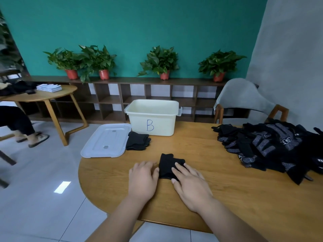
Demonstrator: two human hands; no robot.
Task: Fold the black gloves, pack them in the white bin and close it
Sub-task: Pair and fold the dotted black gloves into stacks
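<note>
The folded black glove (167,162) lies on the bench (227,198) at centre, directly under the hands. The right hand (190,184) presses flat on it with straight fingers. The left hand (143,177) rests open, touching its left edge. Folded, it looks near-square, with no clear long axis. The open white bin (166,123) stands straight beyond, slightly left, so the left hand seems nearer. Its lid (106,140) lies beside it, with another folded glove bundle (137,140) between.
</note>
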